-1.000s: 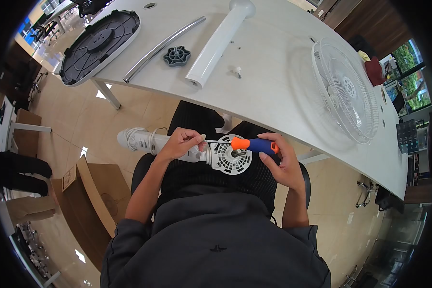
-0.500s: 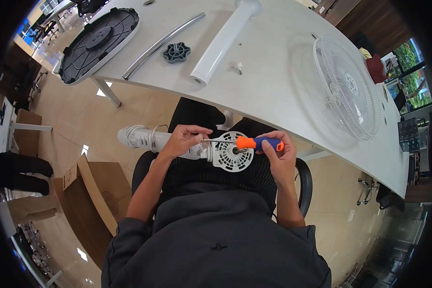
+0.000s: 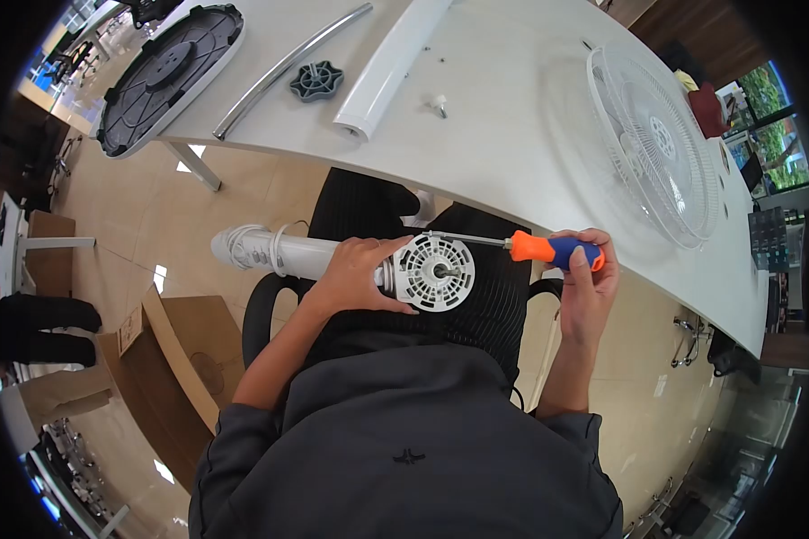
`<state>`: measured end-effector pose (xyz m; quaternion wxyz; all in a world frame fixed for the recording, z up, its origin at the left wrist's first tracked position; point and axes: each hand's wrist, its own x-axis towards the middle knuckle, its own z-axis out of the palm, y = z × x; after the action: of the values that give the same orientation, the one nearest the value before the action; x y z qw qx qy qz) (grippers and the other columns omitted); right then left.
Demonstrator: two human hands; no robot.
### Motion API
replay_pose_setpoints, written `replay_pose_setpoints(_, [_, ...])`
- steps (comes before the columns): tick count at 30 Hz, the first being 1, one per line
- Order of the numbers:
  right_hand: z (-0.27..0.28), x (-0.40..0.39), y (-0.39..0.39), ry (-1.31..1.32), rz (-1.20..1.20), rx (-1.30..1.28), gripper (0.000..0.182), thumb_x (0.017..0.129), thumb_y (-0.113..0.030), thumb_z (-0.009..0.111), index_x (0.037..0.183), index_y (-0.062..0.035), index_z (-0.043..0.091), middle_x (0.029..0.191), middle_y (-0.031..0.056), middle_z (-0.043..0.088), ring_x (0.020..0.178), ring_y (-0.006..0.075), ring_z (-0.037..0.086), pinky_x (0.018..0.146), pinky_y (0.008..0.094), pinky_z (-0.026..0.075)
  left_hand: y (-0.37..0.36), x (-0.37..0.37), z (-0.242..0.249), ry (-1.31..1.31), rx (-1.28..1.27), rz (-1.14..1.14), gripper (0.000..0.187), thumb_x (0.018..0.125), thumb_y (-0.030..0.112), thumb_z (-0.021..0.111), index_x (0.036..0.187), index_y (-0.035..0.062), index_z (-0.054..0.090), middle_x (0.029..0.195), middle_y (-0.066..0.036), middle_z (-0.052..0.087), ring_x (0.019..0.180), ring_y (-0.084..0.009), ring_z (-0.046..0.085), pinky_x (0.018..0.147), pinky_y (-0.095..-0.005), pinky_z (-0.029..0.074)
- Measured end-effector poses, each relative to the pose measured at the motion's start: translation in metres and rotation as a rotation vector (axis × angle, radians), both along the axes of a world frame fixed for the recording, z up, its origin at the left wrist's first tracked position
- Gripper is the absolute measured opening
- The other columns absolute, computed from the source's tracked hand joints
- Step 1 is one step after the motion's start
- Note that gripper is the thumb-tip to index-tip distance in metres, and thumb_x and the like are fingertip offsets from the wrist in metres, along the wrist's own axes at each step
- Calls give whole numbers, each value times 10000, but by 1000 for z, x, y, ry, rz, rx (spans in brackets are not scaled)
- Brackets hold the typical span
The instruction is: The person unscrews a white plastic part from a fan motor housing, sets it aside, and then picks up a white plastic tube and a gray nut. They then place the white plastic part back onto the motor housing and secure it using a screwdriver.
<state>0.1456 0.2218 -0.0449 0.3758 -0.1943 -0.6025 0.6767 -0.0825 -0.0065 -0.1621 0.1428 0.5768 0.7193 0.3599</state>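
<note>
A white fan motor unit [image 3: 411, 299] lies across my lap, its round slotted face turned up and a metal shaft at its centre. My left hand [image 3: 355, 277] is wrapped around its neck, thumb and fingers on either side of the housing. In my right hand [image 3: 589, 278] is a screwdriver [image 3: 532, 246] with an orange and blue handle. Its blade points left, and the tip meets or lies just over the upper rim of the round face; contact is hard to tell. The white column [image 3: 310, 258], with cord looped around it, extends left beneath my left wrist.
On the white table [image 3: 503, 135] are a fan grille [image 3: 661, 148], a white tube [image 3: 391, 67], a curved metal tube [image 3: 288, 67], a dark knob [image 3: 316, 82], small screws and a black-ribbed base [image 3: 166, 76]. An open cardboard box [image 3: 166, 359] stands on the floor at left.
My right hand has moved right and slightly up with the screwdriver. My left hand has gone from the blade's tip to around the motor unit. The view has shifted a little.
</note>
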Motion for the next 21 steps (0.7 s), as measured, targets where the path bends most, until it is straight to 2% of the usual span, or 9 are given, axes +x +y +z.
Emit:
replay_pose_setpoints(5, [11, 16, 10, -48, -27, 108, 225, 990, -111, 708, 1158, -21, 588, 1090, 181, 709, 1003, 211, 696, 797, 334, 606, 8, 7, 16, 49, -62, -7, 1179, 560, 705, 898, 1483, 59, 549, 1111, -164, 736, 969, -334, 709, 882, -442, 496])
replay_pose_setpoints(6, [14, 19, 11, -55, -21, 103, 234, 979, -107, 713, 1157, -20, 587, 1093, 179, 704, 1004, 200, 688, 836, 326, 593, 11, 10, 13, 100, -27, 4, 1214, 562, 638, 927, 1536, 55, 497, 1036, -142, 723, 903, -317, 692, 844, -431, 492])
replay_pose_setpoints(13, [23, 38, 17, -122, -11, 175, 269, 946, -108, 725, 1153, -18, 579, 1070, 178, 699, 1026, 201, 678, 913, 338, 558, 14, 14, 11, 139, -66, 16, 1185, 557, 648, 924, 1527, 99, 520, 1014, -95, 701, 880, -287, 667, 818, -427, 483])
replay_pose_setpoints(21, [31, 61, 24, -151, -27, 197, 343, 933, -179, 763, 1168, -23, 567, 1034, 162, 708, 1000, 208, 691, 930, 339, 544, 19, 19, 8, 171, -56, 44, 1171, 554, 607, 932, 1517, 82, 520, 1001, -120, 683, 901, -302, 667, 871, -437, 488])
